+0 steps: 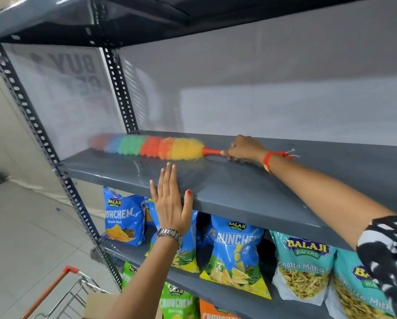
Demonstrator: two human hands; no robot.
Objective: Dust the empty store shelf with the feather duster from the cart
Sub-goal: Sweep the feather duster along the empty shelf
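Note:
A grey metal shelf [250, 180] runs across the middle of the view with nothing stored on it. A rainbow-coloured feather duster [151, 147] lies along its back part, its fluffy head pointing left and blurred at the tip. My right hand [244, 148] is shut on the duster's orange handle at its right end. My left hand [171, 200] is flat and open, fingers resting on the shelf's front edge, thumb over the lip.
Blue, green and teal snack bags [235, 254] fill the shelves below. A cart with an orange handle [54, 288] and a cardboard box [96, 305] stands at the bottom left. Perforated uprights [121, 88] frame the shelf, and another shelf [124, 21] hangs close overhead.

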